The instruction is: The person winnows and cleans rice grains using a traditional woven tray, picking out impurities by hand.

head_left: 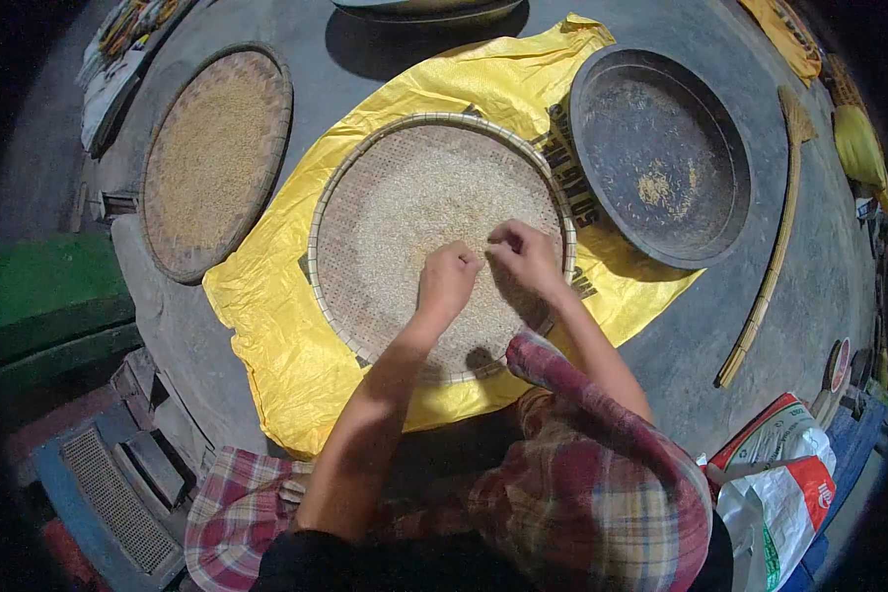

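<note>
A round woven tray [343, 212] lies on a yellow sack [286, 375], with pale grain [405, 212] spread across its middle. Both hands are over the grain. My left hand [451, 276] has its fingers curled and pressed together near the centre; what they hold, if anything, is too small to see. Just to the right, my right hand [525, 255] is bent with thumb and forefinger close together, and whatever is between them cannot be made out. The hands are near each other but apart.
Yellowish grain fills another woven tray [217, 158] at the left. A dark round basin [651, 128] holding a few grains overlaps the sack's right side. Further right lies a broom [775, 247]. Printed bags [779, 483] stand at the lower right.
</note>
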The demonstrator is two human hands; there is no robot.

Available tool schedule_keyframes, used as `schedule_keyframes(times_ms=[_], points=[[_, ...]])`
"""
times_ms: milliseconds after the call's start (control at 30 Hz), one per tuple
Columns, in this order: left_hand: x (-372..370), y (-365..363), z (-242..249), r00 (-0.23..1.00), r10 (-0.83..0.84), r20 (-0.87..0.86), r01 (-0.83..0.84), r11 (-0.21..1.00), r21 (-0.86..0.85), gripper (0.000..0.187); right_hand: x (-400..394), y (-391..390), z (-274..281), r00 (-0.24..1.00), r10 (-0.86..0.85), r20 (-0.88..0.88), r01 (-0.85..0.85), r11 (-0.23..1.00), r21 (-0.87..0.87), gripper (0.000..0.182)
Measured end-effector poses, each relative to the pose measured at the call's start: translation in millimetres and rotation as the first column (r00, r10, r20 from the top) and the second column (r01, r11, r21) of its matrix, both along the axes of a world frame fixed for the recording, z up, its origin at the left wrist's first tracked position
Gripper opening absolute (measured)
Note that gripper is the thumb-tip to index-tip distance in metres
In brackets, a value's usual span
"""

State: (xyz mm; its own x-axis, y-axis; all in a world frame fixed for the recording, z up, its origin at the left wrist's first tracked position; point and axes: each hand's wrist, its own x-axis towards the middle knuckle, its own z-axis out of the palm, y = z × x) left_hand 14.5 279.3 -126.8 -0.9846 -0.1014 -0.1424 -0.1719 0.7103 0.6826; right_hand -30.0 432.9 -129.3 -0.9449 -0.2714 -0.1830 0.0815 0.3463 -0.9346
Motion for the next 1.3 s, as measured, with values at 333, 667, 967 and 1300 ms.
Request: schedule_keyframes(times_ms=[333, 667, 967, 1300], points=[[-11.9, -3.3, -0.2, 0.990, -0.021, -0.137, 0.012, 0.998, -0.068, 0.020, 8.8, 3.9, -10.8, 1.000, 0.009, -0.016, -0.008, 1.000, 0.027, 0.009], [-28.1, -3.5, 5.7, 0.991, 0.113, -0.068, -0.114, 0.994, -0.003, 0.017, 3.7, -4.5, -3.0, 0.998, 0.029, -0.057, -0.029, 1.000, -0.005, 0.008], [-27.0, -16.2, 3.8, 0.987, 0.160, 0.027, -0.162, 0.978, 0.129, 0.012, 2.4, 1.3, -13.0, 0.998, -0.026, 0.053, 0.031, 0.994, -0.101, 0.011], [-2.5, -34.3, 7.0, 0.865, 0.165, 0.474, -0.500, 0.365, 0.785, 0.011, -38.6, -18.4, -4.8, 0.998, 0.067, 0.000, -0.067, 0.997, -0.045, 0.012]])
